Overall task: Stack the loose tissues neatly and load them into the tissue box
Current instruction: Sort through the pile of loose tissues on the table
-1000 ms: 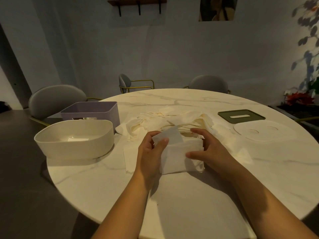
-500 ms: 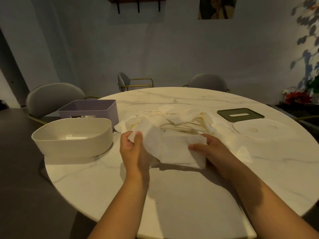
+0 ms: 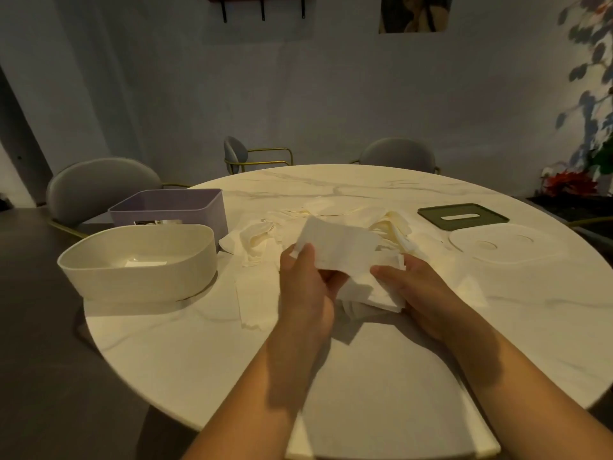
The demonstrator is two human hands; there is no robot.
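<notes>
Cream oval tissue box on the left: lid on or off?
Off. The cream oval tissue box stands open-topped, its inside bottom visible; a flat white oval lid lies across the round marble table.

Home dining rm: round marble table [image 3: 381,376], chairs [image 3: 96,184], wall pic [image 3: 414,11]

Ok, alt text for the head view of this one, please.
Both hands, left hand and right hand, hold a small stack of white tissues above a round marble table. Loose tissues lie behind; a cream box and a purple box stand at left, two lids at right.
</notes>
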